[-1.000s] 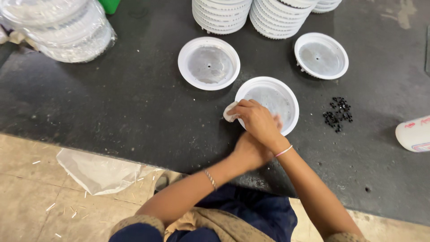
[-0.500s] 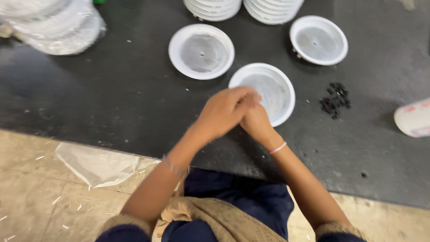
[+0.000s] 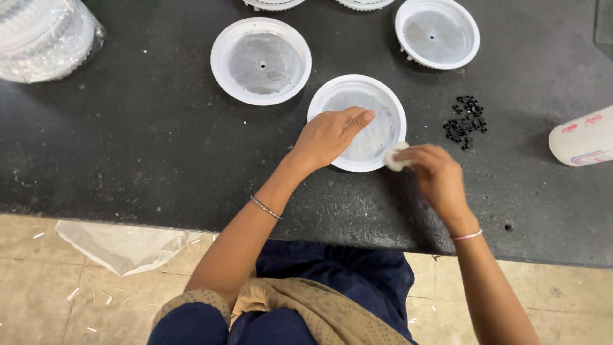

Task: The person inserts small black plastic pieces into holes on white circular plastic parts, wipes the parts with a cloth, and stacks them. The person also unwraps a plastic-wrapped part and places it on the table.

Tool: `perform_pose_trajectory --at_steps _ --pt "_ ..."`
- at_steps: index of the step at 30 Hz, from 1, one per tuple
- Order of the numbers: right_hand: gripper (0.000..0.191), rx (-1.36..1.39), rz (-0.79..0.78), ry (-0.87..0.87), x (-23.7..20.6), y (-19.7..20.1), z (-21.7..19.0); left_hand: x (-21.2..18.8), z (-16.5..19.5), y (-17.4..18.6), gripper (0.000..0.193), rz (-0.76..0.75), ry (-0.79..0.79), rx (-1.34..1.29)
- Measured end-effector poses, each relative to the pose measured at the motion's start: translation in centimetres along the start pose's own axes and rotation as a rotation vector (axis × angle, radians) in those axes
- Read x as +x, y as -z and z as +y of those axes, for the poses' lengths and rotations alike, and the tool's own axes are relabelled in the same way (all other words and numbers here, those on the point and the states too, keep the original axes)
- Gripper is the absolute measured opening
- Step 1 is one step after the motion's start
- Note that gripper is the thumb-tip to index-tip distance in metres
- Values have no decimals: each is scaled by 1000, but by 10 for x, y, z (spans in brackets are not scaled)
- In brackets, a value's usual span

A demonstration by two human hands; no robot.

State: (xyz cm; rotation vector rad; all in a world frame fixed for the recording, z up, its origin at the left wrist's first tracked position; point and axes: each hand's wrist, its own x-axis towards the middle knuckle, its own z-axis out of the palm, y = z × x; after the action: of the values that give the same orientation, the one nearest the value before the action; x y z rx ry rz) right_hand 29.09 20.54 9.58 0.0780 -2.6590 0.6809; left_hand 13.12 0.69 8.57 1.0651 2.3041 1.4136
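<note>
A white round plastic lid (image 3: 383,102) lies on the black table (image 3: 128,153), with its hollow side up. My left hand (image 3: 329,135) rests flat on its near left rim, fingers together. My right hand (image 3: 434,176) is just right of the lid and pinches a small white wad (image 3: 394,158) that touches the lid's near right rim. A pile of small black beads (image 3: 465,121) lies to the right of the lid.
Two more white lids lie farther back, one (image 3: 262,61) on the left and one (image 3: 437,33) on the right. Bagged stacks of lids (image 3: 41,35) sit at far left, a white cylinder (image 3: 582,137) at the right edge. A plastic bag (image 3: 115,246) lies on the floor.
My hands were clasped together over the lid's near left rim. They have come apart: the left stays on the lid, the right has moved to the lid's right rim with the wad.
</note>
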Motion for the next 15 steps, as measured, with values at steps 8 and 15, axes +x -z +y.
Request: perform_pose_trajectory --at_steps 8,15 --pt "28 -46 188 -208 21 14 9 -17 -4 -48 75 148 -232 302" --pt "27 144 68 -19 83 -21 -41 -35 -13 -85 94 204 -285 518"
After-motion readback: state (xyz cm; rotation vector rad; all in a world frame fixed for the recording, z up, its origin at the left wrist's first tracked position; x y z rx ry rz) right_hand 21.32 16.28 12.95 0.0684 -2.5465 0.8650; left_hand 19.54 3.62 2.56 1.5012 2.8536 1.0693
